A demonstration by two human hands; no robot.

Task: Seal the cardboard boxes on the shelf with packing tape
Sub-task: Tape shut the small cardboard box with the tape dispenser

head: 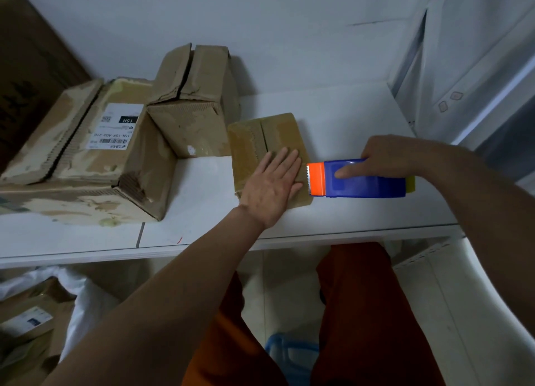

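Observation:
A small flat cardboard box [269, 138] lies on the white shelf [347, 119]. My left hand [272, 185] presses flat on its near half, fingers spread. My right hand [390, 156] grips a blue tape dispenser [364, 180] with an orange toothed head, which touches the box's right edge. To the left stand a medium worn box [191, 101] with loose top flaps and a large box [86, 153] bearing a white shipping label.
A big dark carton [26, 67] stands at the far left. Below the shelf lie more boxes in a white bag [43, 313] and a blue object [289, 353] on the floor. A white shelf upright [463, 67] rises at right. My orange trousers show below.

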